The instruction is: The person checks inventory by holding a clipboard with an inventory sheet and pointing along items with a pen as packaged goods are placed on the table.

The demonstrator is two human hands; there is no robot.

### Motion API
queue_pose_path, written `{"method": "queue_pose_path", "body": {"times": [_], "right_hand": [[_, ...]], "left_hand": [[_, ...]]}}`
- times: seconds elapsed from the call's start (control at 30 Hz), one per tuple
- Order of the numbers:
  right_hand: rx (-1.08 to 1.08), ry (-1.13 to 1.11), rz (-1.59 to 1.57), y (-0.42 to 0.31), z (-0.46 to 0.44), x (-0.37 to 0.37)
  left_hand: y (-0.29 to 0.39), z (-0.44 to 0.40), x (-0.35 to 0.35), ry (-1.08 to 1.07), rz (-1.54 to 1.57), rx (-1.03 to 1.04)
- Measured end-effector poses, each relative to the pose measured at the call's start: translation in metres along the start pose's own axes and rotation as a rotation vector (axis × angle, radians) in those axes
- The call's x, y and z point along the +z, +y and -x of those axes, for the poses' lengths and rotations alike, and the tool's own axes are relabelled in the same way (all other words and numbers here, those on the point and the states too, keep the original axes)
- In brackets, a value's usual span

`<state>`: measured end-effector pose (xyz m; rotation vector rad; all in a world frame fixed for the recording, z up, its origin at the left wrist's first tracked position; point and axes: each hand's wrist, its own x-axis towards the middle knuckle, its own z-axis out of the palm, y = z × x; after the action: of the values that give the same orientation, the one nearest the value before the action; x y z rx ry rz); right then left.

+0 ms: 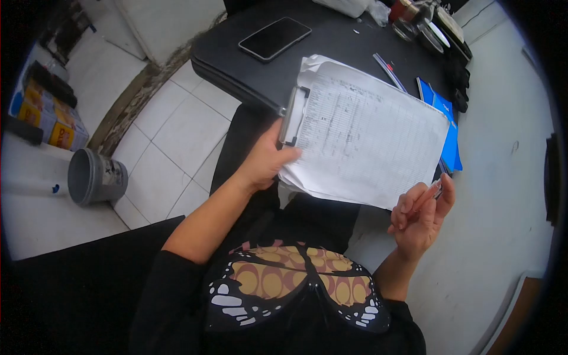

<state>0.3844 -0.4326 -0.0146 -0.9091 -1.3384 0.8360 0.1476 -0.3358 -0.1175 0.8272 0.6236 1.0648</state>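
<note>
A clipboard (294, 115) with a metal clip at its left end bears a stack of printed table sheets (367, 130), some cells marked by hand. My left hand (269, 157) grips the clipboard's left end, thumb on top of the paper and fingers hidden beneath. Near the lower right corner of the sheets, my right hand (421, 216) is closed round a slim, pinkish, partly clear object (427, 195) that looks like a pen or tube. The far part of the clipboard overlaps the black table (236, 65).
On the table are a phone (275, 39), a ruler-like strip (389, 72), a blue folder (452, 142), glass jars (432, 35) and a plastic bag (378, 12). A grey bucket (112, 177) stands on the tiled floor at left. A white wall (497, 195) rises at right.
</note>
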Motion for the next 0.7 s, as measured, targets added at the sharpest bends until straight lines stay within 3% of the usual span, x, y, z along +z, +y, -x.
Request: {"method": "queue_pose_path", "body": {"times": [0.7], "right_hand": [[-0.039, 0.039, -0.062, 0.0079, 0.0006, -0.0053]], "left_hand": [[-0.0024, 0.0004, 0.0002, 0.061, -0.032, -0.008]]}}
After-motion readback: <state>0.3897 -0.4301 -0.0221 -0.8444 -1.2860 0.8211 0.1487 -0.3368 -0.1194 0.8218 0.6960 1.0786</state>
